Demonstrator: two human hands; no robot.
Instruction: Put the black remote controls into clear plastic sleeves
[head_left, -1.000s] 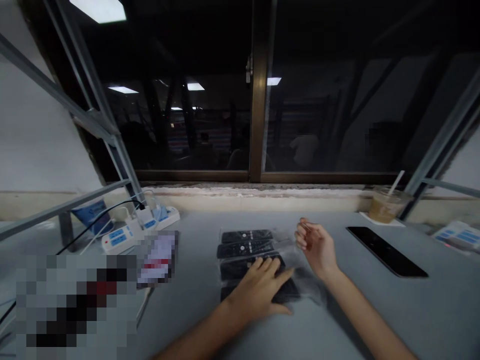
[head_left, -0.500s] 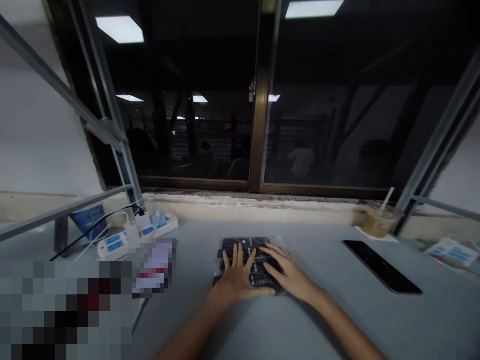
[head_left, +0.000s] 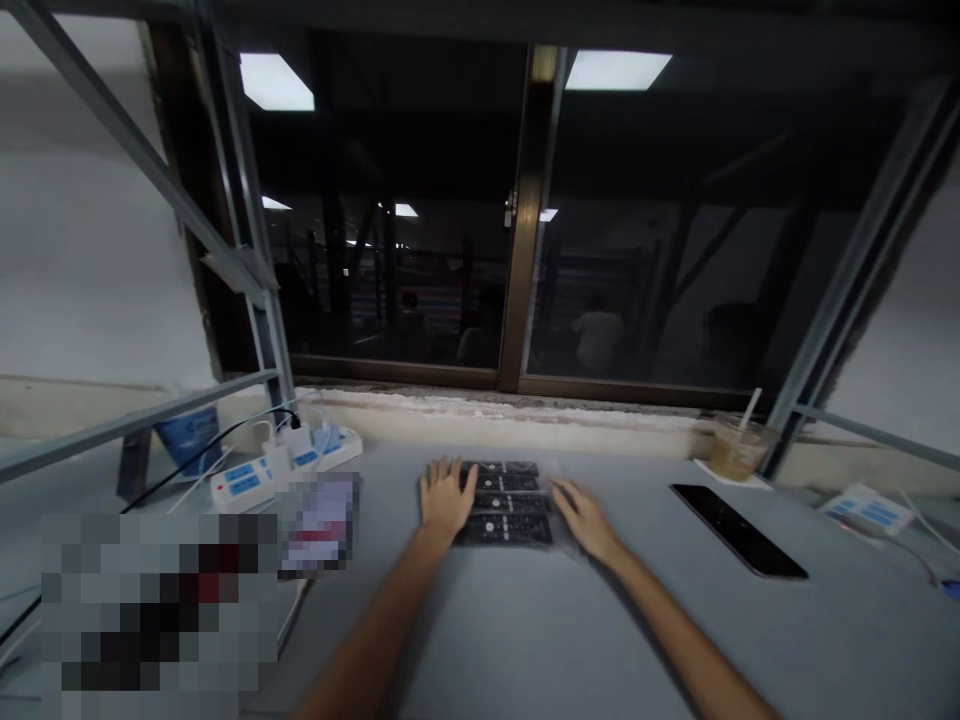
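1. four black remote controls (head_left: 510, 503) lie flat in a row on the grey table (head_left: 525, 630), one behind another, between the two hands.
2. their long axes run side to side, so the ends face the palms.
3. the left hand (head_left: 446, 497) is nearer: flat, fingers apart, resting over the left ends, gripping nothing.
4. the right hand (head_left: 589, 517) sits just beside the right ends, fingers loosely extended at the plastic, closed on nothing that shows.
5. clear plastic sleeves (head_left: 561, 537) hold the remotes and spread past their right ends.
6. farther right lies a black smartphone (head_left: 739, 530); behind it, a clear plastic cup (head_left: 733, 455) holds a brownish drink and a straw (head_left: 750, 408).
7. at far left stands a blue container (head_left: 187, 440), contents hidden, near a white power strip (head_left: 244, 483).
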